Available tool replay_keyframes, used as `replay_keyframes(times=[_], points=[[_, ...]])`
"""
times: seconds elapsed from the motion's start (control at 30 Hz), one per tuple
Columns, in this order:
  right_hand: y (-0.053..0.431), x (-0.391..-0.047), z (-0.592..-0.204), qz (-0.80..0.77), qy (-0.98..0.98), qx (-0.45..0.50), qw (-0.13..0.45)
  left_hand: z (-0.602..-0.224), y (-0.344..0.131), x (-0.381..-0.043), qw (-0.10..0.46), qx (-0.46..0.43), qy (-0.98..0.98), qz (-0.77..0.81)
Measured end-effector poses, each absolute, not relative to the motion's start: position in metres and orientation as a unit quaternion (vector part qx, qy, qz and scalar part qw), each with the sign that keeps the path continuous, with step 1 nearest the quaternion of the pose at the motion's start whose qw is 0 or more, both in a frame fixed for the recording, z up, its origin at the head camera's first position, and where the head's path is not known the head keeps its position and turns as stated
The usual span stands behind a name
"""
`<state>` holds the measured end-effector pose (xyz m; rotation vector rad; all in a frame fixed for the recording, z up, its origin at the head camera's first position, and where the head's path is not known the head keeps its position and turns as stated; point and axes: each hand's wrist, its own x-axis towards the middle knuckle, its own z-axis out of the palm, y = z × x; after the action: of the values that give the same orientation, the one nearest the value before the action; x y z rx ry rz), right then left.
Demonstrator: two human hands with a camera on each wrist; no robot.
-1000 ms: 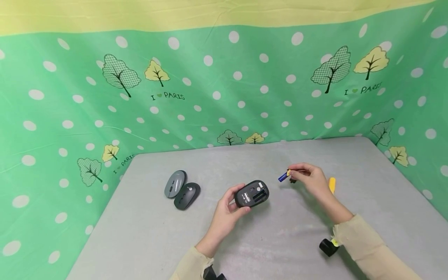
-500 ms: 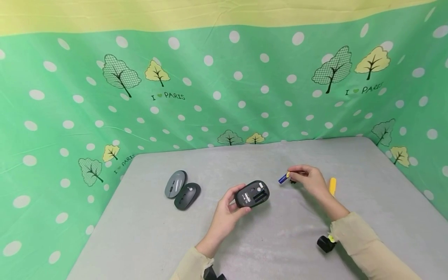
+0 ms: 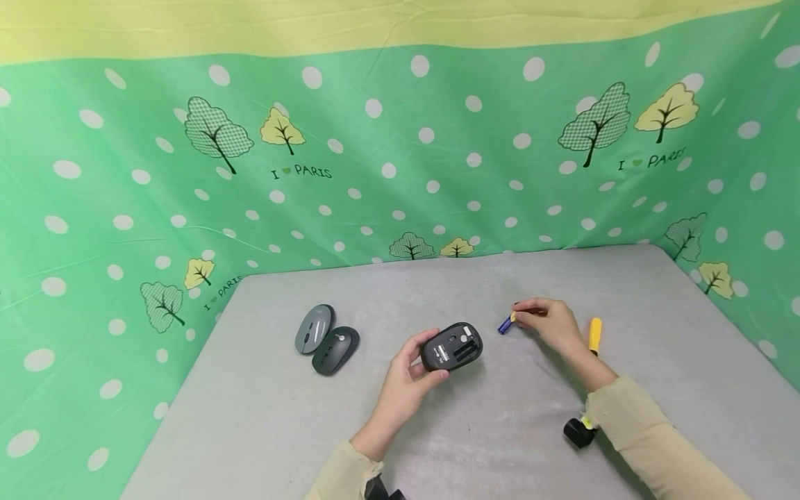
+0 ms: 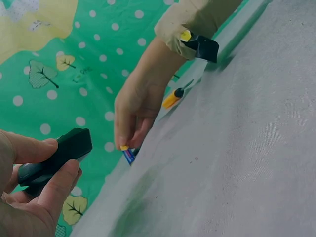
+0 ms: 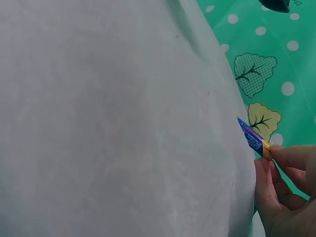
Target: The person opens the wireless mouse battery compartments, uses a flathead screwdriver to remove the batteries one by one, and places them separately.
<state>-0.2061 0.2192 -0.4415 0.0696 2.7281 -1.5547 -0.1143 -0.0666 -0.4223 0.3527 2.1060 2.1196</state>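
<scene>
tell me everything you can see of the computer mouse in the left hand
The computer mouse is dark, oval and plastic-looking. It is held tilted above the grey table, its underside facing the head camera. That underside shows a small dark opening, whitish printing and an uncovered battery compartment that looks empty. The left hand's grip holds it, thumb at the near edge, fingers at the far edge; nothing else is seen touching it.
</scene>
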Motion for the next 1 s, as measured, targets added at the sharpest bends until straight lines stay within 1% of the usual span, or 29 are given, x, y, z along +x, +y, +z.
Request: replay_keyframes(times=[0.23,0.57,1.0], points=[[0.2195,-0.2075,-0.4421,-0.47,0.883,0.023,-0.007,-0.423,-0.0667,-0.1149,0.066,0.113,0.697,0.705],[0.2173,-0.2079,-0.4404,-0.49,0.871,0.038,0.01,-0.4237,-0.0678,-0.1153,0.069,0.111,0.694,0.708],[0.2236,-0.2044,-0.4338,-0.497,0.866,0.032,0.028,-0.425,-0.0686,-0.1159,0.067,0.109,0.697,0.706]])
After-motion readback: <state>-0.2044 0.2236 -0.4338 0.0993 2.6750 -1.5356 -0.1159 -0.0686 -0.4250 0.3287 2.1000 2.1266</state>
